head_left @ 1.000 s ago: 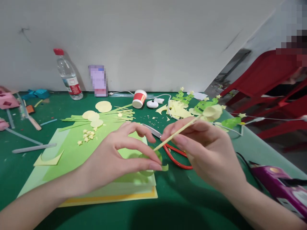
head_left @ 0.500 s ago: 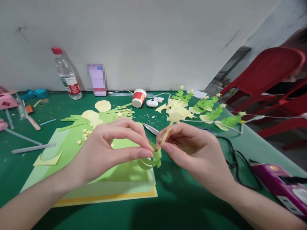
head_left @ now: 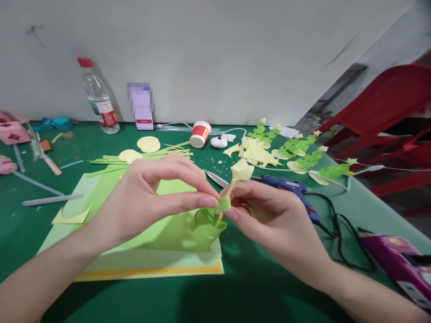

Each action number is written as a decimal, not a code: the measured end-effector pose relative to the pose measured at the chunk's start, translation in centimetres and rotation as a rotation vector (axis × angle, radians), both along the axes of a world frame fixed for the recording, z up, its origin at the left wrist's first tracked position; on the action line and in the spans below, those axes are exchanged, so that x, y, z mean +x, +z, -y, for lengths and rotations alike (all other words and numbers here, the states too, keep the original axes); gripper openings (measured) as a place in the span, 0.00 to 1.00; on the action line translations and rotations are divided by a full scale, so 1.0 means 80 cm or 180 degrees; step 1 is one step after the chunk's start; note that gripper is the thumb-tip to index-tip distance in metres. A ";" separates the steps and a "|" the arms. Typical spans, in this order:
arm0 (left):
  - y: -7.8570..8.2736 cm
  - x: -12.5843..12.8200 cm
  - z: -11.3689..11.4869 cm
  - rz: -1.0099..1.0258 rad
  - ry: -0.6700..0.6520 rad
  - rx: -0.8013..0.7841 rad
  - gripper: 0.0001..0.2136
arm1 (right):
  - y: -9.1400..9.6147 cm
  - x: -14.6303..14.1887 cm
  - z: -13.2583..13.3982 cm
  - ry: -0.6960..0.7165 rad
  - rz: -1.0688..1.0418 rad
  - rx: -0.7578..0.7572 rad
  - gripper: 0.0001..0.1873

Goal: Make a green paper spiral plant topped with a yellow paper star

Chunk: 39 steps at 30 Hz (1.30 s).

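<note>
Between my hands is a small paper craft: a pale yellow paper star (head_left: 241, 170) on a thin pale paper stem (head_left: 231, 186), with a green paper strip (head_left: 223, 204) looped round the stem. My left hand (head_left: 158, 193) pinches the strip between thumb and fingers. Just across from it, my right hand (head_left: 269, 215) is closed on the stem, its fingertips partly hidden. Below the fingers the rest of the green paper hangs in wide curls. Underneath lies a stack of green and yellow paper sheets (head_left: 161, 264).
Scissors (head_left: 216, 179) and a blue glue gun (head_left: 291, 186) lie behind my right hand. Finished-looking green paper spirals (head_left: 299, 146) with stars sit at the back right. A water bottle (head_left: 103, 105), a phone (head_left: 144, 107) and a paper cup (head_left: 200, 134) line the wall. A purple power strip (head_left: 397, 264) is at right.
The green strip has come up the stem and now shows as a loop between my fingertips. The star tilts differently and sits slightly lower. The view has shifted a little.
</note>
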<state>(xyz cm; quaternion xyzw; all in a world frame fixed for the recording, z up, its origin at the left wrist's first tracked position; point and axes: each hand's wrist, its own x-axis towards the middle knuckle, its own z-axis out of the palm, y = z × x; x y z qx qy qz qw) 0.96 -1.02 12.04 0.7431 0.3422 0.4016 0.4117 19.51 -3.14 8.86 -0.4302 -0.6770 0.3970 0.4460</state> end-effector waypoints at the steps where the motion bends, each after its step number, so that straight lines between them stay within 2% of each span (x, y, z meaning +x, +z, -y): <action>1: 0.000 0.000 0.000 -0.0001 0.0018 -0.0006 0.03 | 0.000 0.000 0.000 0.0016 0.0027 0.0026 0.03; 10: -0.001 -0.003 -0.002 -0.0134 0.0150 0.0086 0.02 | -0.004 -0.006 0.003 0.0124 0.0051 0.0189 0.05; 18: -0.002 -0.003 -0.005 -0.0273 0.0174 -0.0034 0.02 | -0.005 -0.005 0.003 0.0123 0.0131 0.0300 0.06; 27: -0.007 -0.003 -0.007 -0.0217 0.0173 0.0147 0.01 | -0.007 -0.006 0.003 0.0146 0.0194 0.0406 0.06; 39: -0.012 -0.002 -0.005 -0.0234 0.0199 0.0271 0.05 | -0.008 -0.007 0.003 0.0169 0.0249 0.0357 0.05</action>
